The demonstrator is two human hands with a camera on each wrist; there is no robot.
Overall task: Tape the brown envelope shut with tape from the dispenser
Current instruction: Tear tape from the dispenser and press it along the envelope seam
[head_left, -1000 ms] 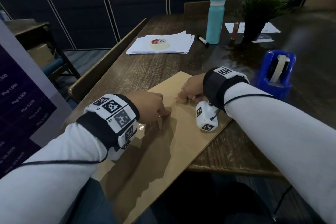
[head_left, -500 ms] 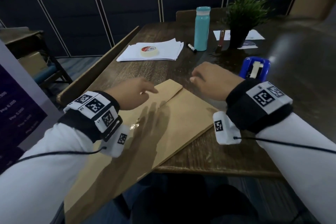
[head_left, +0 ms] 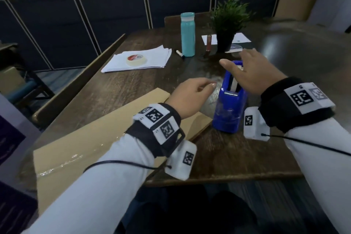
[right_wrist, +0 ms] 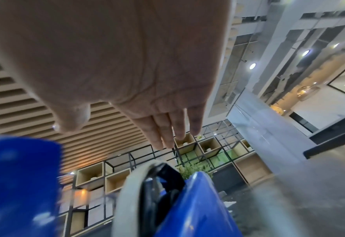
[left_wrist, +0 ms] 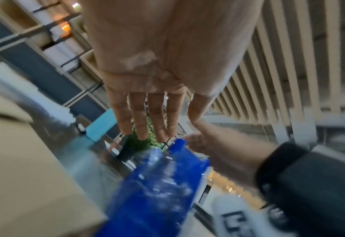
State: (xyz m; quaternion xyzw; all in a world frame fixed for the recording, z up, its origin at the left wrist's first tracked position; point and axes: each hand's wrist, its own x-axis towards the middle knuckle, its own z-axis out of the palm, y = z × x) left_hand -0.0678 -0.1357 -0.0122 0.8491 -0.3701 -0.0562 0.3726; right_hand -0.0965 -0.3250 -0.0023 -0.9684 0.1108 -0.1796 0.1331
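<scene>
The brown envelope lies flat at the table's near left corner, overhanging the front edge, with a shiny strip of clear tape along its flap. The blue tape dispenser stands just right of the envelope. My right hand hovers over the dispenser's top with fingers spread and straight, holding nothing. My left hand is beside the dispenser's left side, fingers loosely extended and empty. In the left wrist view, my left hand's fingers are straight above the dispenser. The right wrist view shows the tape roll under my right hand's fingers.
A stack of white papers with a masking tape roll lies at the back left. A teal bottle, a marker, a potted plant and more paper stand behind the dispenser. A bench runs along the table's left side.
Both hands left the envelope and moved right and forward to the blue dispenser. The right hand went from loosely curled to spread above it; the left hand came up beside it.
</scene>
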